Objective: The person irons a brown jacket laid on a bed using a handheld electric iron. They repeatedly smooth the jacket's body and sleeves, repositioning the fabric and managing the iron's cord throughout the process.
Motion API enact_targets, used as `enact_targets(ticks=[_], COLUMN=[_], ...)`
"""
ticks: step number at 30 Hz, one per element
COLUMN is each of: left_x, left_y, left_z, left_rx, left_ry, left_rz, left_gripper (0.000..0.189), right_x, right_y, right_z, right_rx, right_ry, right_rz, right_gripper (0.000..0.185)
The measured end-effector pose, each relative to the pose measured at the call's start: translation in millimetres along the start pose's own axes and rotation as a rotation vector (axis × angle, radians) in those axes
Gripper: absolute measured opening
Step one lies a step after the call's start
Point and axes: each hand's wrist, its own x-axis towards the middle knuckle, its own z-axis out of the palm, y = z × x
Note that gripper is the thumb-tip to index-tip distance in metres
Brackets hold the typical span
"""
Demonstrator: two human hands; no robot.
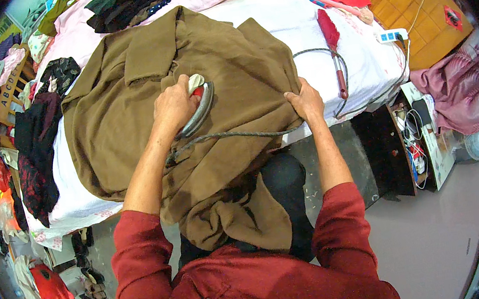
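Observation:
A brown cloth garment [232, 84] lies spread over a white-covered bed, its near end hanging down onto my lap. My left hand [176, 103] grips the handle of an electric clothes iron [201, 109], which rests tilted on the garment's middle; its soleplate is mostly hidden. A grey braided cord [242, 135] runs from the iron's rear across the cloth and under my right forearm. With thumb and fingers, my right hand [306, 100] pinches the garment's right edge. A folded flap of the same cloth [150, 49] lies beyond the iron.
Right of the garment lies a red-handled brush-like tool [330, 33], circled by the cord. A power strip [392, 36] sits at the bed's right corner. Dark clothes [37, 141] line the left side. An open drawer with cables [414, 147] stands at the right.

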Motion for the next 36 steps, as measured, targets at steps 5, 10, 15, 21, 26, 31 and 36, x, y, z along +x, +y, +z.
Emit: enact_targets(ticks=[5,10,15,21,26,31,36], left_x=[-3.3,0.3,3.5,4.5,14.3,36.1,49.5], left_y=[3.4,-1.7,5.2,8.1,8.9,8.3,19.7], left_z=[-5.6,-5.1,-2.1,0.2,4.2,11.5,1.1], left_rx=[0.004,-0.011,0.007,0.016,0.020,0.032,0.012], left_ry=[-0.030,-0.019,0.014,0.047,0.075,0.049,-0.007], left_rz=[0.025,0.069,0.056,0.028,0.007,-0.045,-0.090], left_gripper=[0.041,0.042,0.037,0.030,0.028,0.040,0.036], right_x=[-3.8,-5.0,-26.8,-108.5,-182.8,-220.5,-219.3], right_y=[-4.9,-7.0,-6.0,-11.4,-3.0,13.2,12.3], right_z=[0.2,3.8,-2.0,-10.5,-3.2,26.9,30.0], right_rx=[-0.051,-0.054,0.095,0.105,0.206,0.075,0.088], right_ry=[0.016,0.050,0.242,0.538,0.182,0.019,0.003], right_rz=[0.025,0.032,-0.081,-0.490,-0.522,-0.610,-0.604], right_gripper=[0.060,0.059,0.057,0.044,0.034,0.032,0.028])
